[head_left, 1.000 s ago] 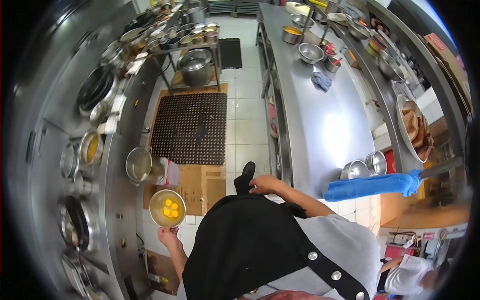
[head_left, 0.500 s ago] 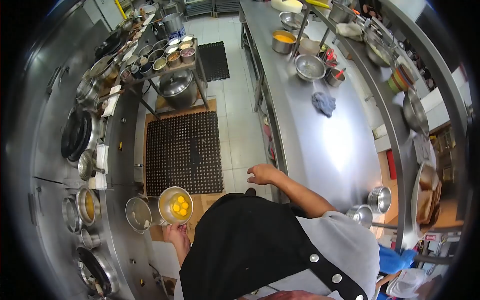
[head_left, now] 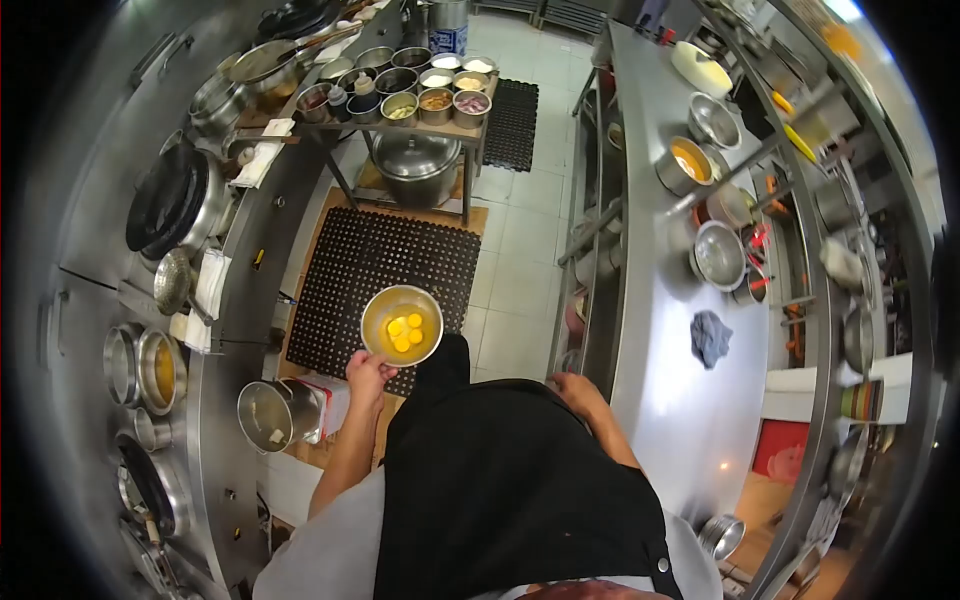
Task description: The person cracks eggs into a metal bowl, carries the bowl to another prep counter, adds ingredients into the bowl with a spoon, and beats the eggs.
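My left hand (head_left: 369, 372) grips the near rim of a round metal bowl (head_left: 376, 322), which is held level above the black floor mat. Several yellow egg yolks (head_left: 405, 332) lie in the bowl. Close to the steel worktop on the right is my right hand (head_left: 574, 390), low at my side with its fingers curled; whether anything is in them is hidden. A metal pot (head_left: 285, 418) with bits of shell inside stands left of my left forearm.
A black perforated mat (head_left: 340, 270) covers the floor ahead. Beyond it stands a rack of filled metal tins (head_left: 436, 107) over a lidded pot (head_left: 415, 160). The right worktop (head_left: 660, 430) bears a grey cloth (head_left: 710, 339) and bowls. Stoves with pans line the left.
The view has turned towards the left. My left hand has carried the bowl forward, away from the pot with shells. My right hand has come down closer to my body.
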Motion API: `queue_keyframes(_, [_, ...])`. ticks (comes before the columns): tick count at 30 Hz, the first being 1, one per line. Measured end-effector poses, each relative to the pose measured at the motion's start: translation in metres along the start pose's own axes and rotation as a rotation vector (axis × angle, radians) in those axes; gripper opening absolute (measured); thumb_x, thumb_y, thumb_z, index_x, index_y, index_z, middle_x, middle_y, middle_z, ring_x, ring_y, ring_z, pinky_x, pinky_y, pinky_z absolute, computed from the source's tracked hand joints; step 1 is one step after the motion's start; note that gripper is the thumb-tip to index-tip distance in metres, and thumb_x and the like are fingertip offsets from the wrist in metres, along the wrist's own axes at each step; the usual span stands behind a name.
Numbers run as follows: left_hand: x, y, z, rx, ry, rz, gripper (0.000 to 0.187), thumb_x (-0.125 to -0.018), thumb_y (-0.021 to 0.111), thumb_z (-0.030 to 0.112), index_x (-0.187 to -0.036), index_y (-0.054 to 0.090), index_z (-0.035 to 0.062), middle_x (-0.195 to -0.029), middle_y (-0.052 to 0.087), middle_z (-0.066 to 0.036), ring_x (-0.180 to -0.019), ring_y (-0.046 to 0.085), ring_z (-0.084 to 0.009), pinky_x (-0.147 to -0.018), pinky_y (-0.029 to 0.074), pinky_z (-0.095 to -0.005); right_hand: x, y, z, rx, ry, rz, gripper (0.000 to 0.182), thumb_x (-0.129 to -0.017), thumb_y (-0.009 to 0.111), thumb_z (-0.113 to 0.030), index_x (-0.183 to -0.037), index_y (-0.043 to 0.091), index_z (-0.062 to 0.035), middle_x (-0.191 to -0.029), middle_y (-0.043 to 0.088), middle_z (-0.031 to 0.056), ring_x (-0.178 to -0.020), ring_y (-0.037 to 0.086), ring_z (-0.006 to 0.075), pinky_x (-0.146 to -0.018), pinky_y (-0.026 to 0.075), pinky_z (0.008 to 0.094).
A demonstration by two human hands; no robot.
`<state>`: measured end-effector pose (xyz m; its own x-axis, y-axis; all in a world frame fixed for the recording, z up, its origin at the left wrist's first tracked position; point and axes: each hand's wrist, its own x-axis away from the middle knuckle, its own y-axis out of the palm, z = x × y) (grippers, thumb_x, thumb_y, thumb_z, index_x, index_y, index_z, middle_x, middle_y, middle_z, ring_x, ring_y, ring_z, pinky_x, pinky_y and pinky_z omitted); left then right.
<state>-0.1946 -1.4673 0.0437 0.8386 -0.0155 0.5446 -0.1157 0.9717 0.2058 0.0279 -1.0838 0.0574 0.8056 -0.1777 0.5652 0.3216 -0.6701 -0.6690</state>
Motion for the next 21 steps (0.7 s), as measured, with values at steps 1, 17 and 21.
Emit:
queue_keyframes(1, [-0.024, 0.012, 0.006, -0.037, -0.001, -0.017, 0.014, -0.089, 0.066, 0.002, -0.083, 0.054, 0.0050, -0.076, 0.063, -0.007, -0.060, 0.063, -0.0158, -0.053, 0.056, -0.0269, -0.016, 0.004, 0.013, -0.063, 0.015, -0.016, 0.047, -0.094, 0.063, -0.038, -0.128, 0.067, -0.0053, -0.119, 0.069, 0.0244, -0.114, 0.064, 0.0419, -0.101, 0.049, 0.0475])
queue_keyframes(17, [-0.324, 0.202, 0.190, -0.230, 0.023, -0.192, 0.013, -0.092, 0.066, 0.006, -0.087, 0.053, 0.0057, -0.079, 0.062, -0.007, -0.061, 0.064, -0.0160, -0.056, 0.057, -0.0273, -0.378, -0.237, -0.109, -0.563, -0.008, 0.108, 0.041, -0.097, 0.066, -0.032, -0.125, 0.067, -0.0017, -0.096, 0.073, 0.0069, -0.083, 0.070, 0.0175, -0.069, 0.054, 0.0324])
queue_keyframes(21, [-0.344, 0.239, 0.222, -0.147, 0.023, -0.177, 0.015, -0.091, 0.065, 0.003, -0.084, 0.051, 0.0046, -0.077, 0.061, -0.008, -0.061, 0.063, -0.0160, -0.056, 0.058, -0.0283, -0.483, -0.320, -0.158, -0.841, -0.065, 0.211, 0.041, -0.096, 0.068, -0.031, -0.124, 0.066, -0.0013, -0.092, 0.071, 0.0067, -0.080, 0.068, 0.0159, -0.064, 0.055, 0.0319])
